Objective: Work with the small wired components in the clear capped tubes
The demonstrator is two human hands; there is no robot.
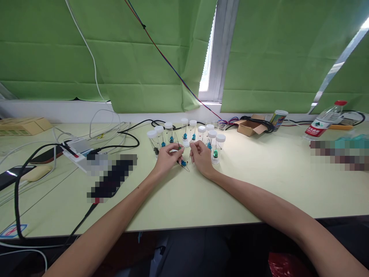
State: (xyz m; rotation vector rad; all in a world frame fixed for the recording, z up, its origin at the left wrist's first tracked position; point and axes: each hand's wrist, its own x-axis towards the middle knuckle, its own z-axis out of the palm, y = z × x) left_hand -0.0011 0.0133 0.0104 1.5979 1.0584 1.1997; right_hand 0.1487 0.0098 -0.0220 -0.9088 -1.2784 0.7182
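My left hand [169, 157] and my right hand [201, 154] are close together above the table, both with fingers pinched. Between their fingertips runs a thin wire [186, 147], with a small dark green piece near the left fingers. Just below my left fingers a small blue piece [183, 163] with thin bent wires lies on the table. Around the hands stand several clear vials with white caps, such as one vial [220, 145] beside my right hand and another vial [152, 141] left of my left hand. Small blue or green pieces on wires show inside them.
An open cardboard box [251, 127], a printed can [278, 120] and a red-capped water bottle [323, 121] stand at the back right. On the left are a white power strip [79, 150], tangled cables and a blurred dark object [113, 177]. Green blinds [144, 57] hang behind.
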